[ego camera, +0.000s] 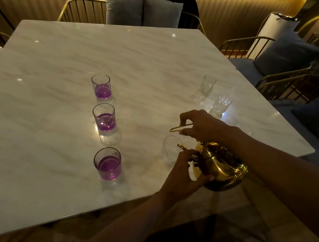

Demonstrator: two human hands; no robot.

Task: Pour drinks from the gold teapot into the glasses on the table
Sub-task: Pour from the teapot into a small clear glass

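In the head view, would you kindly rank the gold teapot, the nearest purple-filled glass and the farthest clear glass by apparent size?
1. gold teapot, clearly largest.
2. nearest purple-filled glass.
3. farthest clear glass, which looks smallest, though its greater distance from the camera makes its true size against the purple one unsure.

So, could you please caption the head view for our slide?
Both hands tip the gold teapot toward an empty glass; three glasses already hold purple drink.

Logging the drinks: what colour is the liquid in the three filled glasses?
Purple, in all three filled glasses; clearest in the head view.
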